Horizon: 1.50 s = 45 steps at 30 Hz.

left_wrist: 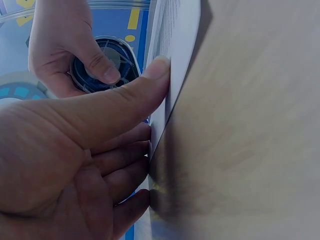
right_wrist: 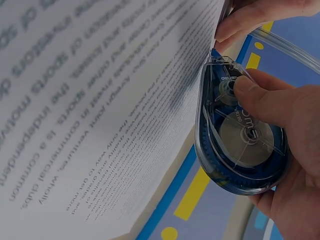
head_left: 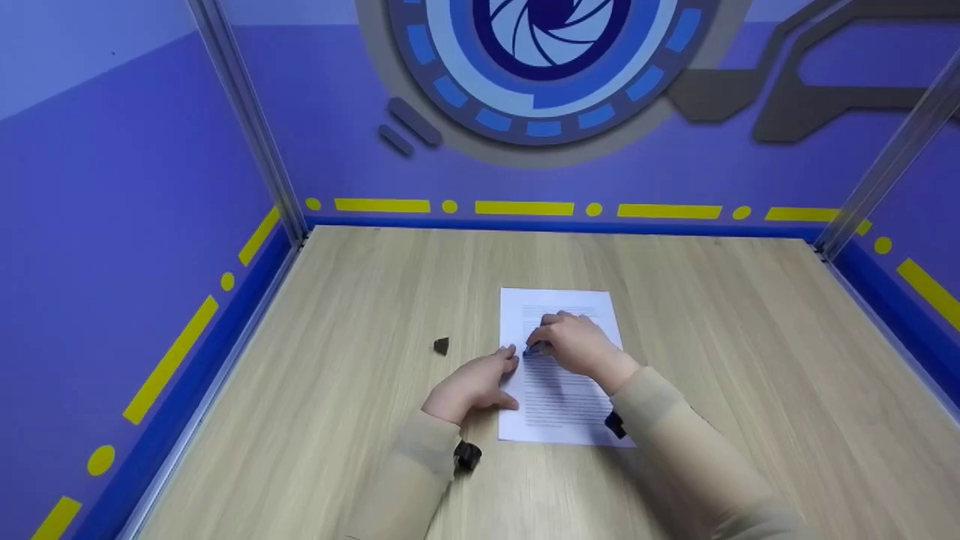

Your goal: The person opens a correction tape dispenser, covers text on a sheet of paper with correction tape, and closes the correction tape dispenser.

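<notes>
A printed sheet of paper lies on the wooden table. My right hand grips a blue, clear-cased correction tape, thumb on its side, its tip against the sheet near the left ends of the text lines. My left hand rests at the sheet's left edge, thumb and fingertips touching down, fingers relaxed. In the left wrist view the right hand holds the round tape body just beyond my left thumb.
A small dark angular piece lies on the table left of the sheet. Blue-purple panels with yellow dashes stand along the back and sides, with metal posts at the corners.
</notes>
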Each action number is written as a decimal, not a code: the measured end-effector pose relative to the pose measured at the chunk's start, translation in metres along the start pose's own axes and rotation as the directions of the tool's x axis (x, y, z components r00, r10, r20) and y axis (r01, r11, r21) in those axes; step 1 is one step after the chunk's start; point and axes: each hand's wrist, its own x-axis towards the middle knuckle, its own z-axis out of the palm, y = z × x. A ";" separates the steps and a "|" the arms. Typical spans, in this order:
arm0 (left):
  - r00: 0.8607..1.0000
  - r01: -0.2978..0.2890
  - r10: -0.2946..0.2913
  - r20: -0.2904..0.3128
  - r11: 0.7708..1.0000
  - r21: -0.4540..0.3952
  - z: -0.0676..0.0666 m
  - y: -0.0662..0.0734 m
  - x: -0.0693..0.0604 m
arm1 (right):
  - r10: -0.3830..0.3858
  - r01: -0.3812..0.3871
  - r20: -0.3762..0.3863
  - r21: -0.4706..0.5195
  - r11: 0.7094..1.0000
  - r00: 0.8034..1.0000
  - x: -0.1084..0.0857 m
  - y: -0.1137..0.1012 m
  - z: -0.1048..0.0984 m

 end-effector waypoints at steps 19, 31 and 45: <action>1.000 -0.010 0.010 -0.013 1.000 -0.014 0.000 0.000 0.000 | 0.026 -0.026 0.033 -0.016 1.000 0.999 0.005 -0.005 -0.003; 1.000 -0.008 0.008 -0.010 1.000 -0.024 0.000 0.000 -0.001 | 0.054 -0.052 0.081 -0.031 0.998 0.995 0.007 -0.006 -0.006; 1.000 -0.020 0.020 -0.014 1.000 -0.023 0.001 -0.001 -0.001 | 0.053 -0.049 0.081 -0.054 0.997 0.995 0.004 0.000 -0.005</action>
